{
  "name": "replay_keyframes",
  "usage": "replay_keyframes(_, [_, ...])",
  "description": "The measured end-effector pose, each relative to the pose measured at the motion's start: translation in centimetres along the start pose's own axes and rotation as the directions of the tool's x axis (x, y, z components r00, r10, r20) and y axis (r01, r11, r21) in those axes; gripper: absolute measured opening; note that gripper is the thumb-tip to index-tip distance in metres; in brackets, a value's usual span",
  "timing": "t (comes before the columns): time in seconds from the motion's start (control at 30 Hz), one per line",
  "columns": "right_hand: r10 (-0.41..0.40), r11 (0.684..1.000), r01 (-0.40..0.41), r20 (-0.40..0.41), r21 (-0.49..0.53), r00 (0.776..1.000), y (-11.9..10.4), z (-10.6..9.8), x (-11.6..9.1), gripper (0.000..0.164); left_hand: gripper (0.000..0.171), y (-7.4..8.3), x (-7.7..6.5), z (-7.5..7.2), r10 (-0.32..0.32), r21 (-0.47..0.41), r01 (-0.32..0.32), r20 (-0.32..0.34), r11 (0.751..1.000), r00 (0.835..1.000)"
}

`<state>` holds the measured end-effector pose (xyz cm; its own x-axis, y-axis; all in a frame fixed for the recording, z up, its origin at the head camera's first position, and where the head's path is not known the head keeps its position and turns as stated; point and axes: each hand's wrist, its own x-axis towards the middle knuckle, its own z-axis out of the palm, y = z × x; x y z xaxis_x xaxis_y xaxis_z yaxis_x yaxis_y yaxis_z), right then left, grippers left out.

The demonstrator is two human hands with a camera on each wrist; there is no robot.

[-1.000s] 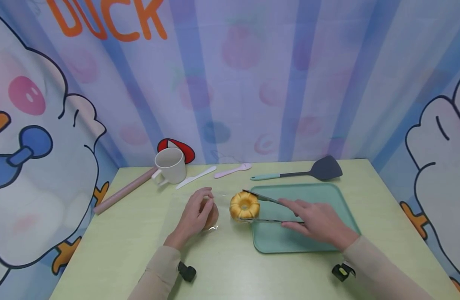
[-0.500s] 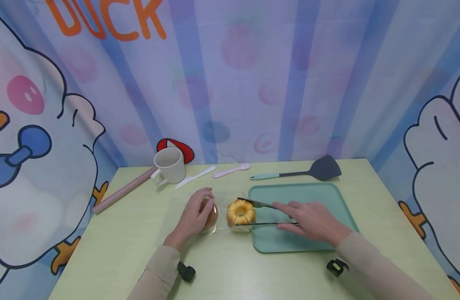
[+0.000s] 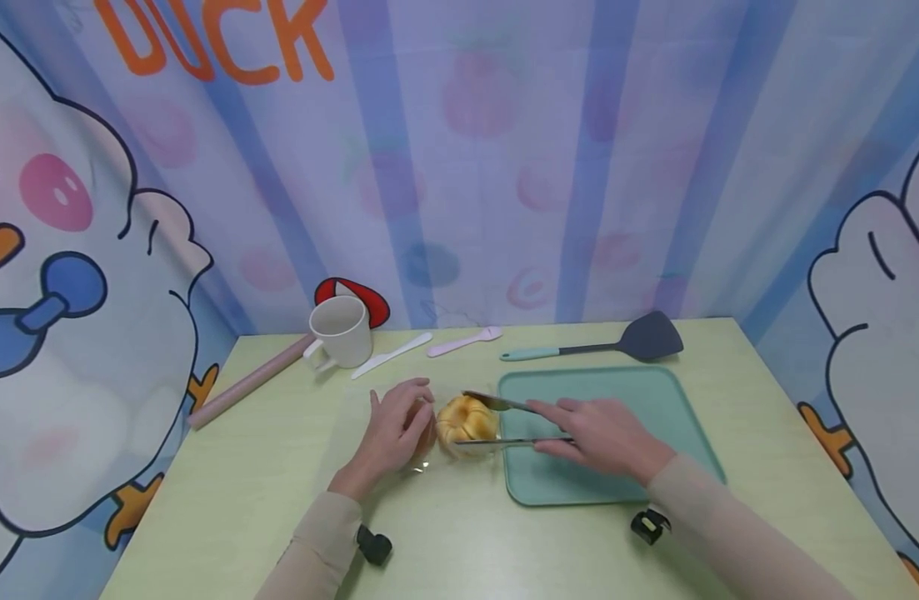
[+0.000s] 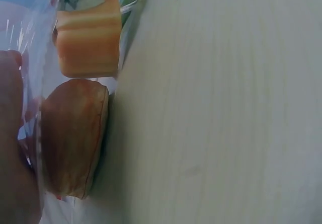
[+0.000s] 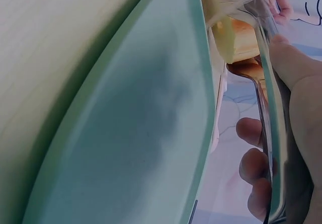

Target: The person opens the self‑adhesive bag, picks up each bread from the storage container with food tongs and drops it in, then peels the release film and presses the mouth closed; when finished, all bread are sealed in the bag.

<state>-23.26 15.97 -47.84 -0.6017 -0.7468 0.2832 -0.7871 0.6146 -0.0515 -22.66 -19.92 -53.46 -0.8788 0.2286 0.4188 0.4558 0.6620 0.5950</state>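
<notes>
My right hand (image 3: pixel 609 437) grips metal tongs (image 3: pixel 496 402), whose two arms hold a golden, pumpkin-shaped bread roll (image 3: pixel 466 423) between their ends. The roll is just left of the green tray and partly inside the mouth of a clear plastic bag (image 4: pixel 37 48). A browner bun (image 4: pixel 75 138) lies deeper in that bag, right beside the roll. My left hand (image 3: pixel 387 433) is over the bag with fingers bent, holding up its film and covering much of the bun in the head view. In the right wrist view, the tongs (image 5: pixel 276 133) run from palm to roll.
A green tray (image 3: pixel 594 385) lies under and beyond my right hand. Along the back are a spatula (image 3: pixel 650 337), a pink plastic fork-like utensil (image 3: pixel 465 342), a white plastic knife (image 3: pixel 392 355) and a white mug (image 3: pixel 342 332). A pink rod (image 3: pixel 249 383) lies at the left.
My right hand and the tongs have moved left, carrying the roll off the tray's edge to beside the bun in the bag. My left hand has lifted slightly, fingers spread a little more.
</notes>
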Motion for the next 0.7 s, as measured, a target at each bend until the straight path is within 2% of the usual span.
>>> replay_keyframes(0.13, [-0.001, 1.0, 0.001, 0.009, -0.01, 1.0, 0.0, 0.3, 0.2, 0.062, 0.017, 0.0, 0.0, 0.0, 0.004, 0.02, -0.004, 0.012, 1.0, 1.0])
replay_keyframes(0.3, [0.0, 0.999, 0.001, 0.038, -0.034, 0.999, 0.0, 0.8, 0.3, 0.062, 0.018, -0.1, -0.1, 0.0, 0.015, 0.004, -0.015, 0.005, 1.0, 1.0])
replay_keyframes(0.57, [-0.003, 0.999, 0.004, 0.022, -0.033, 1.0, -0.3, 1.0, 0.7, 0.062, 0.014, -0.4, 0.2, 0.3, 0.115, -0.029, -0.116, -0.03, 0.993, 0.993])
replay_keyframes(0.63, [-0.005, 0.999, 0.006, 0.012, -0.031, 1.0, -0.4, 1.1, 0.8, 0.061, 0.016, -0.3, 0.2, 0.3, 0.113, -0.035, -0.114, -0.023, 0.993, 0.993])
replay_keyframes(0.7, [-0.006, 1.0, 0.007, 0.008, -0.029, 1.0, -0.4, 1.1, 0.8, 0.061, 0.018, -0.2, 0.2, 0.2, 0.085, -0.031, -0.085, -0.01, 0.996, 0.996])
